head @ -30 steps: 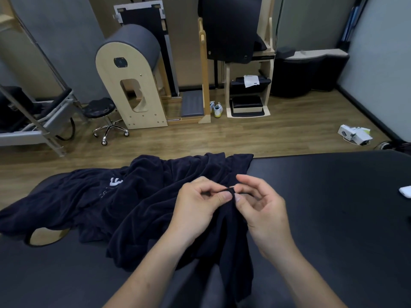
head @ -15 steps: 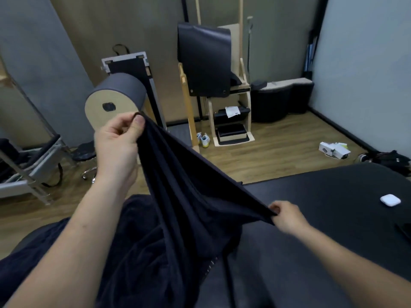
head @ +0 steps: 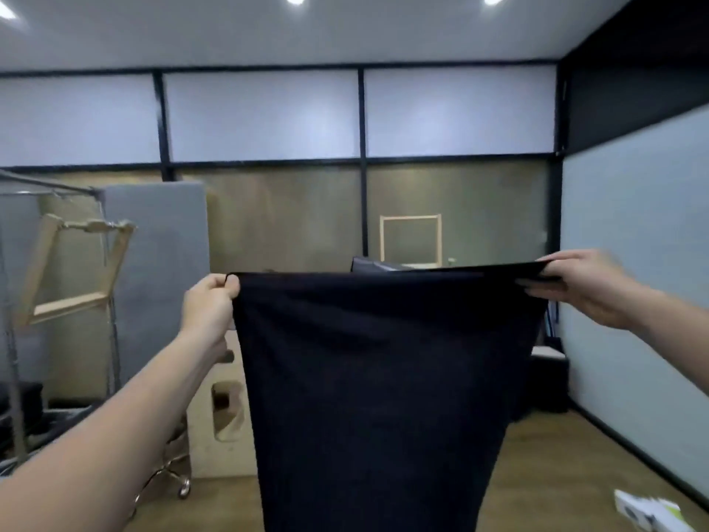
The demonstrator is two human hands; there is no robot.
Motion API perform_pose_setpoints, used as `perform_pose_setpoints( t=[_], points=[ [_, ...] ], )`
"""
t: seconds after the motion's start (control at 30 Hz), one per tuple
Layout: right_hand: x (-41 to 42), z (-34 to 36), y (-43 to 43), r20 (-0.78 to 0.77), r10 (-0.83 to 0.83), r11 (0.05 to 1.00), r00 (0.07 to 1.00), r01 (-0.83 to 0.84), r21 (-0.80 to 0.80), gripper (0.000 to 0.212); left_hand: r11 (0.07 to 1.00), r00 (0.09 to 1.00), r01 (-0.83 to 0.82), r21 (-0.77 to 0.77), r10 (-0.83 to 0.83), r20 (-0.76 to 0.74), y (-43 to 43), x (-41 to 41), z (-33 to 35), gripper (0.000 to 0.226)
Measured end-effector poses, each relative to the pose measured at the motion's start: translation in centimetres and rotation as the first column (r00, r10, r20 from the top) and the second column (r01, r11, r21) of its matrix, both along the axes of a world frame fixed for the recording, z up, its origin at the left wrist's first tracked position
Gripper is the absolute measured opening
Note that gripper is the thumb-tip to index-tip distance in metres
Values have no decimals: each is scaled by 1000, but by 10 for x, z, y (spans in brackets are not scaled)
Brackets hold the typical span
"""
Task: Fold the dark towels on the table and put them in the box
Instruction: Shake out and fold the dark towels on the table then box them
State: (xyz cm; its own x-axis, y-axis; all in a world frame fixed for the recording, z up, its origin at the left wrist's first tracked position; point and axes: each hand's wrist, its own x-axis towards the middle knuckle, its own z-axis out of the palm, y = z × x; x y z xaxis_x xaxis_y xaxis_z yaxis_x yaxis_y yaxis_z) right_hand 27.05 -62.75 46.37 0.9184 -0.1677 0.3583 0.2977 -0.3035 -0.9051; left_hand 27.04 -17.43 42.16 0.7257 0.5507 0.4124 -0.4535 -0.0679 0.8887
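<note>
A dark towel [head: 376, 385] hangs stretched out in the air in front of me, its top edge taut and level, its lower part running out of the bottom of the frame. My left hand [head: 209, 305] pinches the towel's top left corner. My right hand [head: 583, 288] grips the top right corner, fingers wrapped over the edge. The table, the other towels and the box are out of view, below the frame.
A wooden barrel-shaped exercise unit [head: 215, 424] and a wheeled stool base [head: 172, 478] stand on the floor behind the towel. A metal frame with wooden bars [head: 57, 270] is at the left. A small white box [head: 648, 512] lies on the floor at the lower right.
Both hands have risen and spread apart, lifting the towel off the table and stretching it flat in the air. The view has tilted up from the table toward the far wall and ceiling.
</note>
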Motion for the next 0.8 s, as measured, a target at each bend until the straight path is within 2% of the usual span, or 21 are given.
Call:
perform_pose_setpoints(
  t=[0.03, 0.07, 0.1, 0.13, 0.17, 0.2, 0.23, 0.3, 0.33, 0.4, 0.43, 0.47, 0.53, 0.63, 0.7, 0.8],
  points=[
    [-4, 21, 3, 145, -54, 982, 988, 79, -171, 14, 1000, 998, -22, -15, 23, 65, 2, 1, 30, 23],
    [-9, 39, 6, 268, -94, 902, 959, 196, -384, 11, 999, 992, -42, -15, 43, 121, 4, 1, 56, 24],
    [-12, 53, 6, 361, -124, 763, 924, 321, -561, 16, 998, 985, -57, 7, 55, 163, 6, 1, 79, 25],
    [-12, 64, 5, 435, -136, 631, 890, 417, -654, 17, 996, 980, -75, 46, 65, 187, 9, 1, 98, 24],
    [-14, 78, 3, 474, -142, 564, 869, 465, -683, 14, 992, 975, -87, 88, 67, 211, 10, -1, 117, 22],
    [-17, 96, 1, 506, -146, 542, 850, 497, -678, 11, 985, 970, -110, 132, 78, 230, 14, 0, 136, 20],
    [-21, 120, -3, 538, -173, 538, 825, 536, -650, 11, 974, 962, -147, 173, 99, 256, 14, -3, 158, 20],
    [-37, 181, -7, 629, -232, 589, 742, 622, -516, 9, 945, 918, -258, 200, 175, 356, 10, -19, 213, 22],
    [-47, 215, -8, 700, -271, 631, 661, 671, -390, 7, 934, 876, -310, 180, 207, 435, 6, -31, 244, 22],
    [-68, 275, -6, 774, -389, 701, 499, 706, -103, 20, 917, 782, -380, 117, 252, 570, -3, -55, 298, 21],
    [-73, 293, -1, 756, -447, 711, 479, 702, -24, 24, 912, 759, -394, 111, 255, 599, -6, -62, 317, 21],
    [-73, 303, 4, 714, -483, 721, 507, 693, -3, 26, 906, 760, -402, 134, 248, 601, -8, -65, 330, 20],
    [-61, 301, 13, 592, -494, 777, 636, 629, -29, 25, 884, 806, -415, 216, 248, 538, -7, -63, 336, 20],
    [-39, 278, 13, 475, -333, 903, 815, 420, -88, 19, 848, 861, -443, 290, 312, 401, 7, -60, 318, 24],
    [-36, 273, 8, 499, -294, 910, 816, 398, -114, 19, 824, 852, -472, 313, 337, 400, 13, -64, 313, 27],
    [-46, 274, 13, 687, -334, 830, 645, 547, -110, 14, 804, 798, -533, 264, 375, 472, 13, -76, 315, 28]
  ],
)
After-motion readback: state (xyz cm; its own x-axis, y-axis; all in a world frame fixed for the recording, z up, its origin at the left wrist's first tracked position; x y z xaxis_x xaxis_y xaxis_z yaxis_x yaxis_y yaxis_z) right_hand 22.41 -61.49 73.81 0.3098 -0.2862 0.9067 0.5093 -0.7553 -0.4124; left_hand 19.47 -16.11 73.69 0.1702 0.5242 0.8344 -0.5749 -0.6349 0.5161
